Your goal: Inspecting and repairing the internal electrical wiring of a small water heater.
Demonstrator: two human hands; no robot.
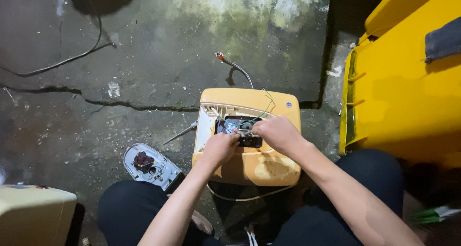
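A person crouched over a cracked concrete floor [158, 68], both hands working inside an orange plastic housing [249, 164] that stood near the middle of the floor, just in front of the knees. The left hand [220, 147] had its fingers curled shut at the dark open compartment [242, 131], though what they pinched was hidden. The right hand [276, 133] was closed around thin green and white wires [257, 115] over the same opening. A clear plastic cover [151, 167] lay on the floor to the left of the housing, and a screwdriver [181, 132] lay beside it. A yellow bin [403, 87] stood along the right edge
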